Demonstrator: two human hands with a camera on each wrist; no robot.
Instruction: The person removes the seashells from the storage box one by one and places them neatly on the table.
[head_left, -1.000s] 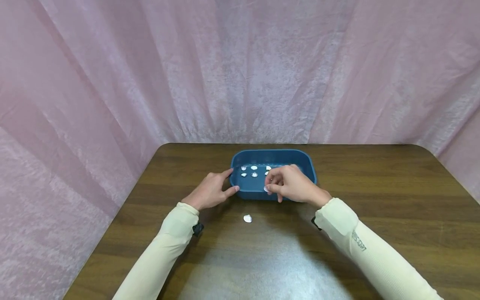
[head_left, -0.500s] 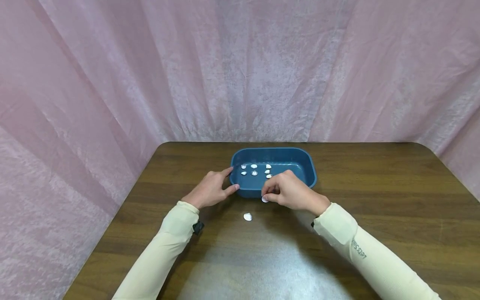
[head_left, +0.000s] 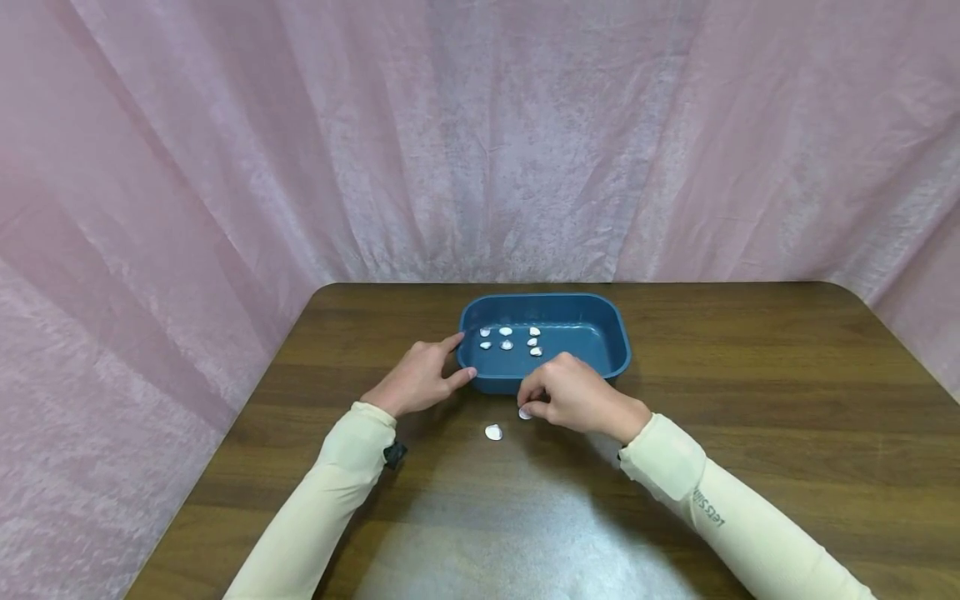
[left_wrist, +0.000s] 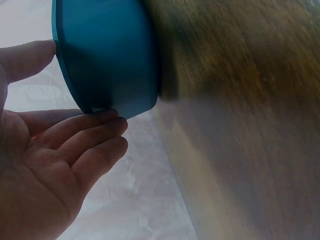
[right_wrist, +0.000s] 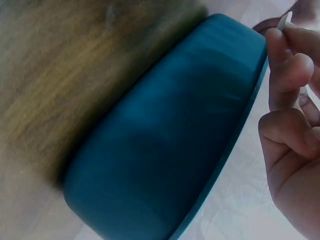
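Observation:
A blue rectangular basin (head_left: 551, 382) stands on the table, with several small white shells (head_left: 506, 345) in loose columns on its floor. My left hand (head_left: 420, 379) rests its thumb and extended fingers against the basin's left end; the left wrist view shows the thumb at the rim and fingertips along the outer wall. Near the basin's front side, my right hand (head_left: 581, 398) pinches a white shell (head_left: 525, 413) between thumb and fingertips, low over the table. In the right wrist view the pinched shell (right_wrist: 285, 21) shows edge-on. Another white shell (head_left: 493, 432) lies on the table, left of the right hand.
The brown wooden table (head_left: 750, 392) extends to both sides of the basin and in front of it. Behind it hangs a pink curtain (head_left: 480, 150). A small black object (head_left: 394, 454) sits at the left wrist, below the sleeve cuff.
My right hand has drawn back from over the basin to the table in front, slightly left, still pinching the shell. The shells it covered in the basin now show. My left hand stays put.

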